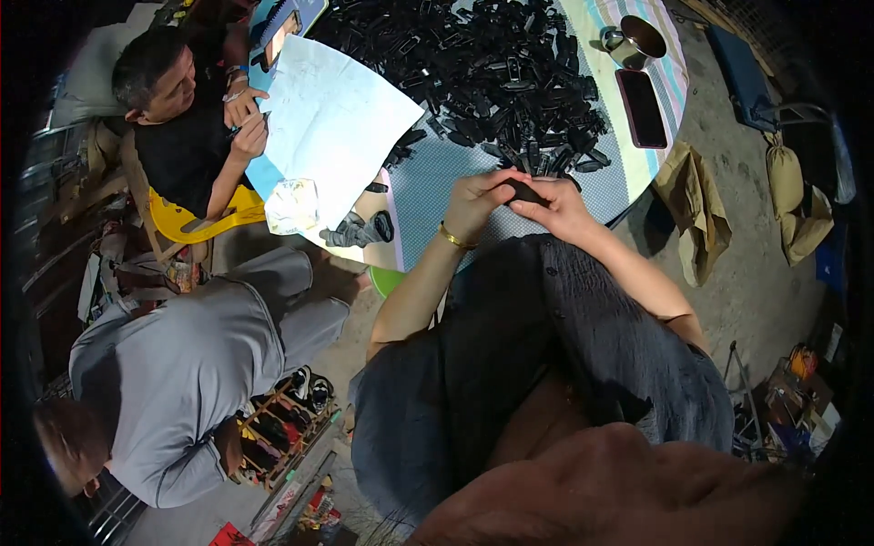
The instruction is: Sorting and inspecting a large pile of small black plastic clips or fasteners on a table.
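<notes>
Both my hands meet at the near edge of the table, closed on one small black plastic piece (523, 191). My left hand (478, 202), with a gold bracelet at the wrist, grips its left end. On the other end, the fingers and thumb of my right hand (557, 207) are pressed. The piece is partly covered by my fingers, so its exact kind cannot be made out. Just beyond my hands spreads a large heap of similar black plastic pieces (492, 77). A few dark pieces (364, 229) lie apart, left of my left arm.
A large white sheet (323, 109) covers the table's left side, with a crumpled wrapper (293, 205) near it. At the right stand a metal mug (635, 42) and a dark phone (641, 109). One person writes at the left; another, in grey (191, 364), bends by a shoe rack.
</notes>
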Demonstrator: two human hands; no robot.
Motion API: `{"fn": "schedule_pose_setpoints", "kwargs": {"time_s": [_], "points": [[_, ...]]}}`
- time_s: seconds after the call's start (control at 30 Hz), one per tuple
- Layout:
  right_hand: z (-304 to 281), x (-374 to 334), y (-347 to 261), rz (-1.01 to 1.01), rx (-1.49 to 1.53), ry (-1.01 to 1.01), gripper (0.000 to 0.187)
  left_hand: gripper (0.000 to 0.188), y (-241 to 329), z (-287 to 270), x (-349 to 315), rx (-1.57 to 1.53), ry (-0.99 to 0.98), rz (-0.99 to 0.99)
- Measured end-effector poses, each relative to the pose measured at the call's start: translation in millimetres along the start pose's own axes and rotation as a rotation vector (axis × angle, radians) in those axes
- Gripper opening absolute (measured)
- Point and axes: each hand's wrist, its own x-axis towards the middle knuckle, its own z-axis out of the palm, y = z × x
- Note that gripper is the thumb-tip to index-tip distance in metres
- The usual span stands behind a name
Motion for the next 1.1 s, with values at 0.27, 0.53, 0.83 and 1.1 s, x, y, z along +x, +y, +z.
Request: {"fn": "schedule_pose_setpoints", "kwargs": {"time_s": [0.27, 0.53, 0.83, 1.1], "points": [[-44.3, -32.5, 3.3, 0.261, -0.491, -0.098, 0.027, 0.029, -23.6, 11.6, -2.3, 0.272, -0.014, -0.121], [-88.6, -92.3, 45.7, 0.642, -0.927, -0.318, 0.035, 0.028, -68.2, 0.6, 4.6, 1.285, -0.038, 0.377], [-90.4, -2.7, 17.7, 0.433, -0.891, -0.119, 0.025, 0.025, -78.7, -13.5, 9.0, 0.215, 0.123, -0.203], [-98.1, 108.8, 56.8, -0.388, -1.220, 0.312, 0.021, 0.026, -36.1, -5.3, 18.9, -0.387, -0.021, -0.283]]}}
